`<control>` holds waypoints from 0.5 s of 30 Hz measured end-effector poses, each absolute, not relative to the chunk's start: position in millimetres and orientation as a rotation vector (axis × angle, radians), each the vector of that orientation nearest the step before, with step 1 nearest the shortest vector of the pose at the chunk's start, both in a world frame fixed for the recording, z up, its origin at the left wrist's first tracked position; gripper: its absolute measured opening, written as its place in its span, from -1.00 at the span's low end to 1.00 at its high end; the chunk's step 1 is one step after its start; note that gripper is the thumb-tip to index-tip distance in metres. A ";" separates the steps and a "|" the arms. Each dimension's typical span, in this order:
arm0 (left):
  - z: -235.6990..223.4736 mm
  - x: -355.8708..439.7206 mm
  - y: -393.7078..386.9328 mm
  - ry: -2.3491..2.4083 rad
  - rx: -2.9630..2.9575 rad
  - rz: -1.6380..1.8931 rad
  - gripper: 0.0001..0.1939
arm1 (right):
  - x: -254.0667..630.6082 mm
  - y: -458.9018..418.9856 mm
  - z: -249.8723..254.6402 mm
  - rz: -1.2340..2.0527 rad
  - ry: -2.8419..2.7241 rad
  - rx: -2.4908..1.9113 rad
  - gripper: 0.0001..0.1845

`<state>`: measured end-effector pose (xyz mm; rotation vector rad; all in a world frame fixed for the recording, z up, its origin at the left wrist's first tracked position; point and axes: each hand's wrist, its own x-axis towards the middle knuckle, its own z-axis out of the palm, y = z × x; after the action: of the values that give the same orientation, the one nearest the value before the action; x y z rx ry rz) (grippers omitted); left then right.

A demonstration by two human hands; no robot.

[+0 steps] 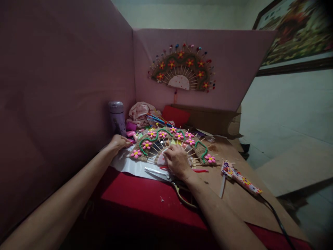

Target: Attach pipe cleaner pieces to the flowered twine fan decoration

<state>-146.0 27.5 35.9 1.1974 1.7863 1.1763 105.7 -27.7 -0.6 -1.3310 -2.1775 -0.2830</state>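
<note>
A decorative fan [162, 134] of sticks and woven brown twine lies in front of me, with pink flowers and a wavy green cord on it. My right hand [178, 161] rests over its white half-round base [161, 159], fingers curled and pressed together; what they pinch, if anything, is hidden. Left of the fan, my left hand [120, 142] reaches among small pink things, its fingers drawn together at the tips. Whatever it grips there is too small to make out. Scissors [182, 194] with partly parted blades lie just below my right hand, partly behind the wrist.
A flower-patterned glue gun [240, 178] with a black cord lies at right on cardboard [234, 205]. A purple bottle [117, 118], pink cloth [142, 113] and red sheet [175, 115] stand or lie behind. Another fan [179, 82] hangs on the pink panel [234, 62].
</note>
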 end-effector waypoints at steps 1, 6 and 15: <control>35.9 -146.0 27.5 1.788 1.199 1.177 -0.78 | 105.7 -27.6 -0.6 -0.282 -2.179 -1.334 -0.84; 35.3 -146.7 26.9 1.791 1.191 1.174 -0.78 | 105.9 -27.7 -0.7 -0.285 -2.178 -1.339 -0.86; 32.4 -151.1 27.8 1.737 1.189 1.192 -0.82 | 106.4 -27.3 -1.6 -0.281 -2.166 -1.329 -0.87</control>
<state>-151.1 27.8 32.4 1.1892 1.7371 1.1917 106.4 -27.3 -1.6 -1.3291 -2.1663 -0.2808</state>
